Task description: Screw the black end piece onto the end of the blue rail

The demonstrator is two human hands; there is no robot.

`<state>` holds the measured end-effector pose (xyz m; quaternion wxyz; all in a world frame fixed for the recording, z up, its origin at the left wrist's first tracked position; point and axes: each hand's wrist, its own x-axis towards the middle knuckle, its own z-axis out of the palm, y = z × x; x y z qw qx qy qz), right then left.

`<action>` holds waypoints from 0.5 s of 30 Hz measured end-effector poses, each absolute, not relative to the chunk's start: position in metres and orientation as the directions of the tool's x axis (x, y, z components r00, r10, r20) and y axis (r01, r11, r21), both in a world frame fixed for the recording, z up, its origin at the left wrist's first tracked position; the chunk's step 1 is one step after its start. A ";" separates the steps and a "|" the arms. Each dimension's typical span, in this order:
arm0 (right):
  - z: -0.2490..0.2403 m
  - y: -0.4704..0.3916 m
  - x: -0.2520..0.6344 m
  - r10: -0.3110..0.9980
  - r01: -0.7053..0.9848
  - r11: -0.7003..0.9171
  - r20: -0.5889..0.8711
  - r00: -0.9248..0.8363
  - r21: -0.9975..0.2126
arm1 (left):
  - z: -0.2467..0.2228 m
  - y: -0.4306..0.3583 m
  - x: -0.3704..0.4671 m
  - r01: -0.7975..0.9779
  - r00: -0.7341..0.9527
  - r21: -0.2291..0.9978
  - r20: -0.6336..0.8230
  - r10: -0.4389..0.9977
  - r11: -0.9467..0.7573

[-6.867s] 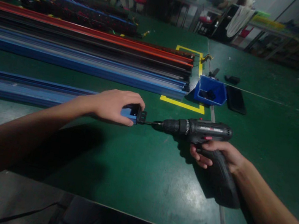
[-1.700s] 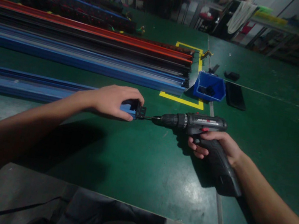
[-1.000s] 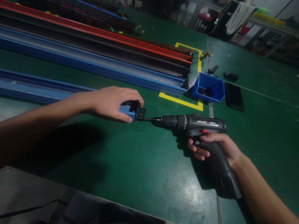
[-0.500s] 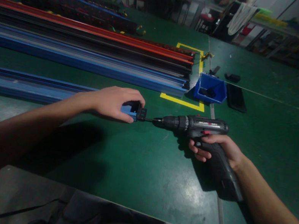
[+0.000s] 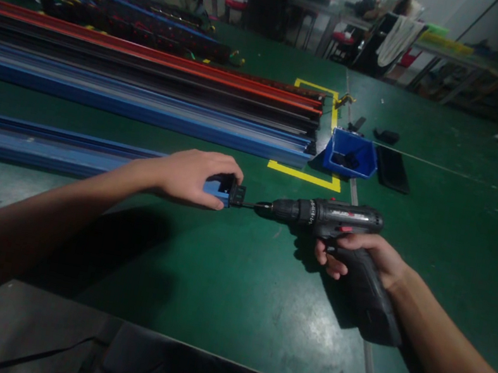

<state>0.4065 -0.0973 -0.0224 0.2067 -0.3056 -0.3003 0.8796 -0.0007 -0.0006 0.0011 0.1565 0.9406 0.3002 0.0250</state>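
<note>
Pinching rail (image 5: 57, 149), left hand (image 5: 193, 176) faces drill (image 5: 350, 216) clasped in right hand (image 5: 384, 256), inside table edge (image 5: 201, 350).

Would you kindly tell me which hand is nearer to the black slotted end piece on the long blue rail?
Left: the left hand grips the rail right at the end piece; the right hand is farther right, holding the black pistol-shaped drill.

The head camera looks forward and down over the table (image 5: 222, 285) from its near side, close to the drill (image 5: 347, 217).
</note>
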 end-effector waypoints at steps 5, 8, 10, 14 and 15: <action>-0.024 -0.099 0.406 0.547 -0.198 -0.737 -0.398 -0.737 -0.646 | 0.002 -0.001 0.000 0.559 0.817 0.311 -0.047 0.575 -0.769; -0.024 -0.099 0.406 0.553 -0.191 -0.726 -0.396 -0.733 -0.661 | 0.002 -0.001 0.000 0.564 0.813 0.316 -0.054 0.579 -0.763; -0.024 -0.100 0.405 0.555 -0.191 -0.723 -0.394 -0.732 -0.664 | 0.002 -0.001 0.000 0.566 0.812 0.320 -0.053 0.582 -0.760; -0.023 -0.100 0.405 0.563 -0.190 -0.718 -0.397 -0.725 -0.670 | 0.000 0.000 -0.001 0.560 0.814 0.324 -0.043 0.579 -0.763; -0.023 -0.100 0.405 0.564 -0.192 -0.716 -0.394 -0.725 -0.672 | 0.000 0.000 -0.001 0.558 0.815 0.323 -0.043 0.577 -0.764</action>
